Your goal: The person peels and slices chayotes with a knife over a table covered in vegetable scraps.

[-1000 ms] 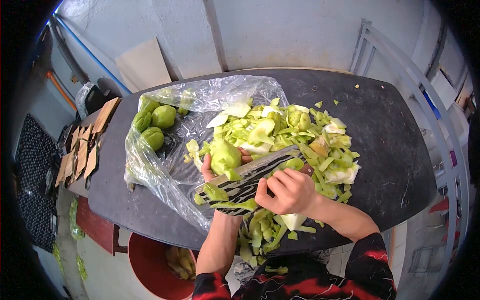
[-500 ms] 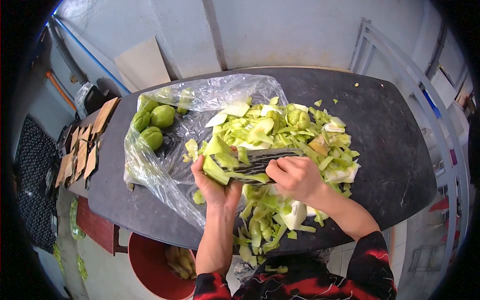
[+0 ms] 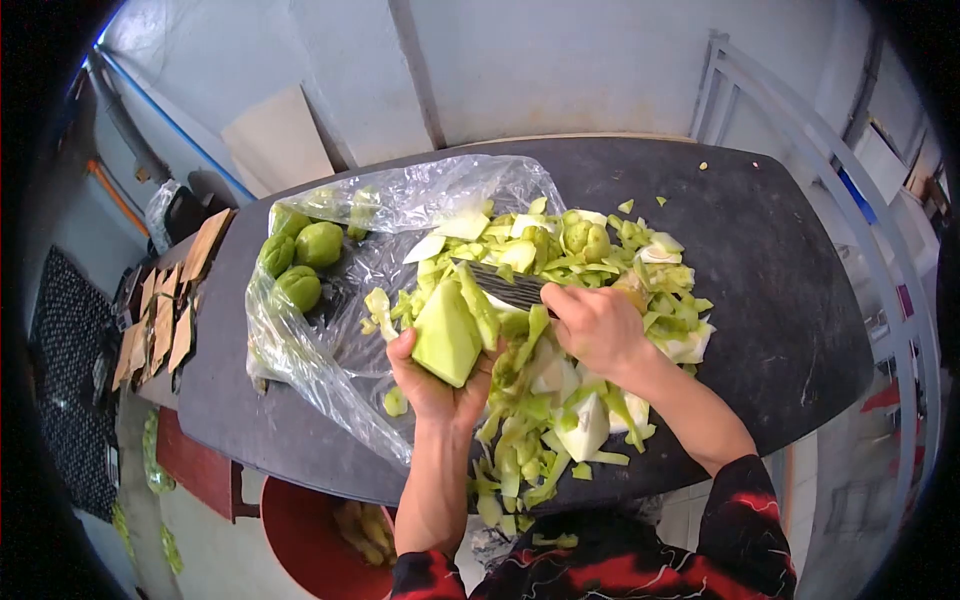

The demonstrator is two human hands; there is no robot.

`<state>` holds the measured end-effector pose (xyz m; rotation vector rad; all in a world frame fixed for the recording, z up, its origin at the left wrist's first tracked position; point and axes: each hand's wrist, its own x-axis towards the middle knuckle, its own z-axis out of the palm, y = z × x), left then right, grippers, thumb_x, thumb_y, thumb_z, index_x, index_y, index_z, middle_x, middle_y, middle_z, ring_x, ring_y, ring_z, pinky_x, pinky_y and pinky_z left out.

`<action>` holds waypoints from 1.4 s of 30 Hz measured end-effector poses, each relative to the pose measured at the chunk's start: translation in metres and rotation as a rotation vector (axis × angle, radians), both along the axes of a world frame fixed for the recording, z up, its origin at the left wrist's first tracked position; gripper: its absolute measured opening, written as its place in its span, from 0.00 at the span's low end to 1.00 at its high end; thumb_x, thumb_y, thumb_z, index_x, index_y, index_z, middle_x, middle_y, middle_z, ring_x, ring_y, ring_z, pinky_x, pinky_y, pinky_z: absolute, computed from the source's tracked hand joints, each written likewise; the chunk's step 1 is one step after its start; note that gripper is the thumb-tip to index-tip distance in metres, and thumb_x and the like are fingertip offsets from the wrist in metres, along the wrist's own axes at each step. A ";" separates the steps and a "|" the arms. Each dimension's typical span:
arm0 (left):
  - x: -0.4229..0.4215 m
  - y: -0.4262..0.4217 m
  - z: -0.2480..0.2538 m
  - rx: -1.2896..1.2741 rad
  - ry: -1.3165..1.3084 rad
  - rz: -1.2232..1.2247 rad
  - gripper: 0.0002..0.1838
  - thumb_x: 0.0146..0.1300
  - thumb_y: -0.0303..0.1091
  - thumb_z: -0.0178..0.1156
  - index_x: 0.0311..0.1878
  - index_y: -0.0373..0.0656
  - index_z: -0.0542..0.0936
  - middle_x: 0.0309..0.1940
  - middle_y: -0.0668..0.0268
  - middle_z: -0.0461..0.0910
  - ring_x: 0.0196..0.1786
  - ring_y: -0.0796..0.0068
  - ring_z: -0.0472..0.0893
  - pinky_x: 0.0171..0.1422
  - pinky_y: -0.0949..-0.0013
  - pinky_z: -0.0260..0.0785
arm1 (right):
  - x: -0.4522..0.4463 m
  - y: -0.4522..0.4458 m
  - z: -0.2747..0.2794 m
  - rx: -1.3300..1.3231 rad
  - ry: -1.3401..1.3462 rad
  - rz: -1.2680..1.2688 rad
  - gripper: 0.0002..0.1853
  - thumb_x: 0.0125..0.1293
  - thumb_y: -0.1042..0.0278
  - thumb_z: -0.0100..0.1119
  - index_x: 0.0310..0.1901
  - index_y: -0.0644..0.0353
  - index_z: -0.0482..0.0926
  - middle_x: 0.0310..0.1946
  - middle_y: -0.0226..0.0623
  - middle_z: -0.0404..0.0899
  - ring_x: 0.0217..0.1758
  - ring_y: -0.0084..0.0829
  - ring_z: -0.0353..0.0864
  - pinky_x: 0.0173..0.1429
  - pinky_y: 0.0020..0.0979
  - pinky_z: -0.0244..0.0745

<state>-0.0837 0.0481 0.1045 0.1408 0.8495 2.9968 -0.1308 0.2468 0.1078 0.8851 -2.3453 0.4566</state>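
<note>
A person's left hand (image 3: 435,392) cups a green fruit (image 3: 442,342) at the center of the frame, fingers curled around it, while the right hand (image 3: 605,328) is a tight fist on a dark-bladed knife (image 3: 505,287). The blade, against the fruit half a second earlier, has moved up and right, apparently after another cut. Trimmings (image 3: 600,270) crowd the knife; whole fruits (image 3: 319,245) sit amid clear plastic (image 3: 465,182), upper left.

My upper garment (image 3: 620,576) has a black ground, marked with irregular red patches and thin, pale, branching lines. My left sleeve (image 3: 428,576) and right sleeve (image 3: 745,518), both worn short of full length, repeat this pattern. My left hand (image 3: 437,392) and right hand (image 3: 605,330) are bare.
</note>
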 end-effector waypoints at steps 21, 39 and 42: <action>-0.005 -0.004 -0.012 0.166 -0.105 0.174 0.31 0.64 0.56 0.50 0.53 0.35 0.78 0.46 0.54 0.82 0.49 0.58 0.80 0.58 0.57 0.73 | 0.025 -0.019 -0.004 0.076 0.383 0.211 0.03 0.55 0.72 0.57 0.32 0.57 0.75 0.19 0.25 0.68 0.21 0.21 0.74 0.23 0.24 0.70; -0.007 -0.002 -0.013 0.253 -0.031 0.096 0.32 0.63 0.57 0.50 0.54 0.35 0.77 0.42 0.53 0.77 0.44 0.62 0.77 0.52 0.63 0.72 | 0.038 -0.019 0.010 0.044 0.374 0.302 0.05 0.50 0.75 0.59 0.31 0.58 0.76 0.19 0.26 0.65 0.20 0.23 0.72 0.23 0.23 0.68; -0.006 -0.002 -0.013 0.340 0.032 -0.048 0.31 0.64 0.57 0.49 0.54 0.36 0.77 0.41 0.53 0.78 0.44 0.62 0.77 0.52 0.61 0.73 | 0.039 -0.020 0.009 0.094 0.438 0.284 0.03 0.54 0.72 0.57 0.31 0.56 0.75 0.20 0.25 0.68 0.21 0.21 0.73 0.23 0.22 0.69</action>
